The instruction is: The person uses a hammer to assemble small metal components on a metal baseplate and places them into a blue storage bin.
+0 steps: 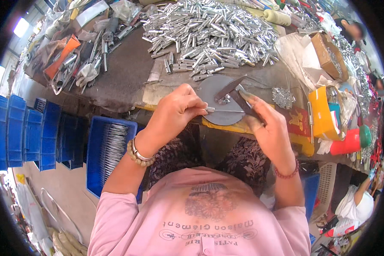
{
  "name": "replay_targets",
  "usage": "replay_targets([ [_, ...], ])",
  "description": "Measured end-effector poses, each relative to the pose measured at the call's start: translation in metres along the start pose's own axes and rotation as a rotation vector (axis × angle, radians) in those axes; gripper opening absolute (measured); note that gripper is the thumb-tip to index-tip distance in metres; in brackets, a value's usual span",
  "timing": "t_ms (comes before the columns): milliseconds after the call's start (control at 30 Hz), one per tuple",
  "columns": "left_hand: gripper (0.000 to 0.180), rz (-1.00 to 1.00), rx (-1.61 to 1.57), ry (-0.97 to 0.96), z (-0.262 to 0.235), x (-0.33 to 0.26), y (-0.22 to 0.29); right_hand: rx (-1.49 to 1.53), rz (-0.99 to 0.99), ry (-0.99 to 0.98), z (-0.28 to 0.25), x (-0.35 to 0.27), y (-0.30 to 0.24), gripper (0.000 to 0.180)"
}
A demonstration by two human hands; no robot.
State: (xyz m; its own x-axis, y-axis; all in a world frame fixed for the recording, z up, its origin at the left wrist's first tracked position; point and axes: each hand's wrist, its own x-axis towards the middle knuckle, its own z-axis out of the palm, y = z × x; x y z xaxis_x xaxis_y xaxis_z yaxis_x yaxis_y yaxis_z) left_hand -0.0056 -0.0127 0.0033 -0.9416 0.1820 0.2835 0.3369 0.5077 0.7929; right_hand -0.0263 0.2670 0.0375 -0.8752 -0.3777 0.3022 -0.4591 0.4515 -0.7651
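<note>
My left hand (179, 106) is closed in a pinch on a short silver metal tube (209, 109). From the tube a thin metal rod (230, 111) runs right, across a round grey plate (208, 87), toward my right hand. My right hand (266, 121) is wrapped round the handle of a dark hammer (231, 88), whose head is over the plate. Whether the right fingers also touch the rod's end is hidden. A few small shiny metal pieces (224, 100) lie on the plate beside the hammer head.
A large heap of silver metal tubes (209, 34) covers the table's far side. Small parts (282, 97) lie right of the plate, near a yellow container (323, 113) and a red-and-green bottle (347, 141). A blue bin (91, 170) of metal rods stands at lower left.
</note>
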Motion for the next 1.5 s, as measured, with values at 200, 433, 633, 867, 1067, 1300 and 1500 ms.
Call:
replay_targets([
  [200,0.017,-0.005,-0.016,0.018,0.003,-0.001,-0.005,-0.675,-0.310,0.062,0.002,0.010,-0.005,0.031],
  [433,0.026,-0.037,-0.003,0.043,0.006,-0.006,-0.006,-0.390,0.058,-0.078,0.026,-0.018,-0.021,0.013],
  [633,0.039,-0.044,-0.126,0.341,0.034,-0.033,0.011,0.157,0.477,-0.388,0.035,-0.028,-0.019,0.023],
  [867,0.053,-0.531,-0.756,0.193,0.049,-0.046,0.031,0.548,0.690,-0.459,0.038,-0.032,-0.029,0.025],
  [1067,0.065,-0.561,-0.905,0.274,0.041,-0.062,0.025,0.577,0.626,-0.544,0.063,-0.035,-0.036,0.025],
  [1300,0.060,-0.361,-0.839,0.588,-0.001,-0.099,-0.021,0.255,0.259,-0.113,0.057,-0.033,-0.029,0.033],
  [1500,0.060,-0.766,-0.204,1.000,-0.050,-0.248,-0.118,0.296,0.320,0.093,0.053,-0.018,0.011,0.031],
])
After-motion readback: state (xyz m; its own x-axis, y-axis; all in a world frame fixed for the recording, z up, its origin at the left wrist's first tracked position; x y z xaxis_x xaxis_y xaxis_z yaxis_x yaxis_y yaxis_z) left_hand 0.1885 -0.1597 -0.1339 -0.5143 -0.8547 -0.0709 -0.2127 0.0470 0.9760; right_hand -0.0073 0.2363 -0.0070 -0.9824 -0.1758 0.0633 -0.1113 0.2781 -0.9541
